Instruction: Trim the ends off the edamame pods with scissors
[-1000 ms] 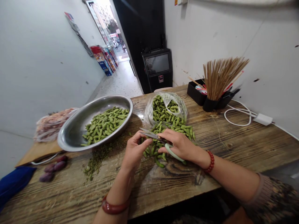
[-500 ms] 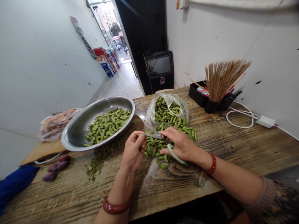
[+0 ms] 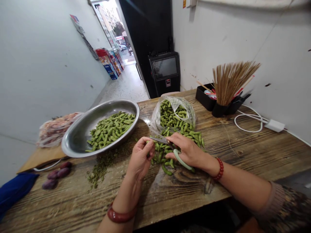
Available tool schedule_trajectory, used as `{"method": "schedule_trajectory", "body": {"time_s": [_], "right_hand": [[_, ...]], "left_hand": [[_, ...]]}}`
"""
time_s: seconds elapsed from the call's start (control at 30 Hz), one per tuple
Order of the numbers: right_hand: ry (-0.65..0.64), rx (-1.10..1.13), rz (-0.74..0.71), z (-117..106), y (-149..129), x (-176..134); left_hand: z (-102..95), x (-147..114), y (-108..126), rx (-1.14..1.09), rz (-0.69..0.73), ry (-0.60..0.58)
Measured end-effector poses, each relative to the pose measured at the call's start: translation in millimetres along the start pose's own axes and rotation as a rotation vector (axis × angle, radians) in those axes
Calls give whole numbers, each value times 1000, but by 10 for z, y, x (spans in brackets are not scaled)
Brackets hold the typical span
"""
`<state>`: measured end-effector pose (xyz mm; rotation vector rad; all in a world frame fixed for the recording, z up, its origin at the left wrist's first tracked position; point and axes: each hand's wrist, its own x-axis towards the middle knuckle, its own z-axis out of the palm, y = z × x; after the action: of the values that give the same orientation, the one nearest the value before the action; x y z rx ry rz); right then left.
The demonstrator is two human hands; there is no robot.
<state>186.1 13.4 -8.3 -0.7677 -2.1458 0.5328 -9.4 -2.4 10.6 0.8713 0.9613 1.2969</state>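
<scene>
My right hand (image 3: 186,150) is closed around scissors (image 3: 179,158) with pale green handles, their dark blades pointing left. The blade tips lie at the fingertips of my left hand (image 3: 141,155). That hand is closed in a pinch on an edamame pod (image 3: 148,142), mostly hidden by the fingers. Beneath both hands, loose edamame pods (image 3: 167,170) are spread on the wooden table (image 3: 184,200). Behind them a clear plastic bag (image 3: 190,108) lies open, full of pods. To the left, a steel basin (image 3: 80,123) holds a heap of pods.
Small green trimmings (image 3: 97,174) lie below the basin. Several purple plums (image 3: 58,173), a blue cloth (image 3: 18,191) and a bag of raw meat (image 3: 57,129) are at left. Wooden skewers (image 3: 230,84) stand in a black holder (image 3: 205,98) at back right, near a white cable (image 3: 249,129).
The view has shifted slightly. My left fingers have turned a little around the pod, and the scissor blades have moved slightly at the fingertips. Both hands keep their grip.
</scene>
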Motion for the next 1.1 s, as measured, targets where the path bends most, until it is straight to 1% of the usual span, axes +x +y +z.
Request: {"method": "schedule_trajectory", "body": {"time_s": [0.2, 0.37, 0.47, 0.53, 0.57, 0.6, 0.67, 0.73, 0.77, 0.83, 0.9, 0.97, 1.1], "right_hand": [[-8, 15, -4, 2, 32, -3], [40, -12, 40, -32, 30, 7], [59, -9, 42, -52, 22, 10], [57, -11, 45, -57, 15, 8], [52, -11, 47, -57, 11, 7], [48, -9, 47, -57, 8, 5], [42, -6, 49, -58, 3, 4], [39, -6, 49, -60, 0, 5], [38, -10, 50, -61, 0, 6], [32, -17, 53, -61, 3, 9], [31, -19, 55, -56, 9, 10], [41, -13, 47, -47, 17, 9], [46, -5, 45, -34, 29, 3]], "left_hand": [[-18, 18, 36, -26, 30, 3], [-63, 44, 154, -85, 9, 35], [-117, 61, 207, -19, 1, 60], [-155, 70, 216, 97, 6, 63], [-174, 75, 211, 194, 15, 68], [-194, 81, 200, 325, 32, 71], [-236, 99, 162, 671, 101, 55], [-283, 121, 113, 1032, 171, 8], [-305, 131, 88, 1181, 187, -24], [-341, 145, 50, 1402, 162, -80], [-357, 148, 28, 1538, 99, -124], [-349, 144, 15, 1600, 55, -152], [-298, 139, -30, 1584, 44, -213]]}}
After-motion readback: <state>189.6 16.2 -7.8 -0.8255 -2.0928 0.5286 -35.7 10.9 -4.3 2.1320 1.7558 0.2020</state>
